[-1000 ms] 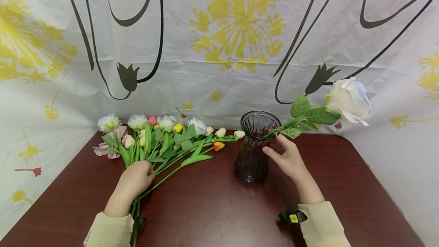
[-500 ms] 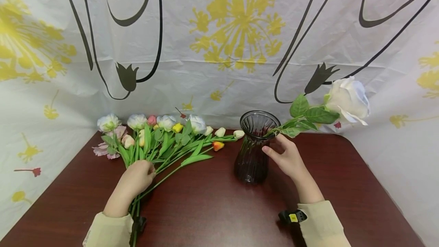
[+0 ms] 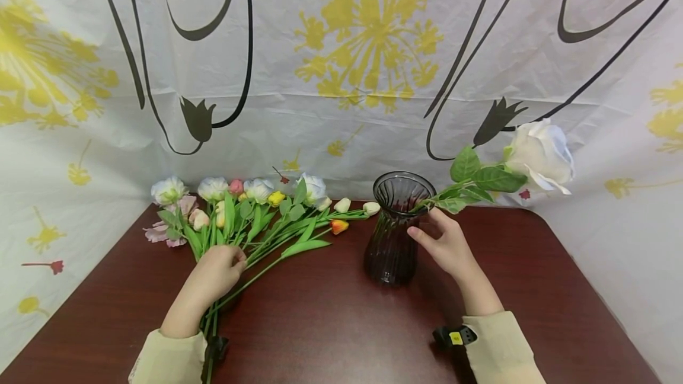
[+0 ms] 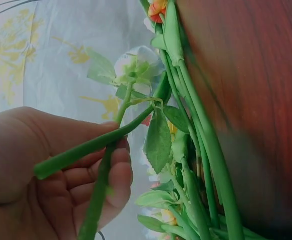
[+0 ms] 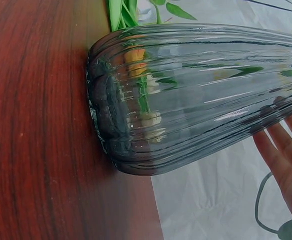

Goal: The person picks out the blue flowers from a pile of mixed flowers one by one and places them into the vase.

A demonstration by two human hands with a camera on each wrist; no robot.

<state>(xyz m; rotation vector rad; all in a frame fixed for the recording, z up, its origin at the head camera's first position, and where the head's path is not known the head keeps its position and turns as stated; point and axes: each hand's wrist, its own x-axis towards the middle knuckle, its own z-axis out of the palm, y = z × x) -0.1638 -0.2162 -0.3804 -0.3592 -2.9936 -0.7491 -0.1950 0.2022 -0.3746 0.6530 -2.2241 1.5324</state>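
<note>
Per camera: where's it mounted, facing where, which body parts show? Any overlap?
Head: worn on the head, facing forward and down at the table; left hand, right hand and both sleeves show.
Left wrist: on that wrist, facing the stem the left hand pinches; palm and fingers show.
Right wrist: on that wrist, facing the vase; fingers of that hand show.
Shared: head and right wrist both show the vase.

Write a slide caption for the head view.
Left hand holding a stem among flowers, right hand touching a dark glass vase with one white rose leaning out.
</note>
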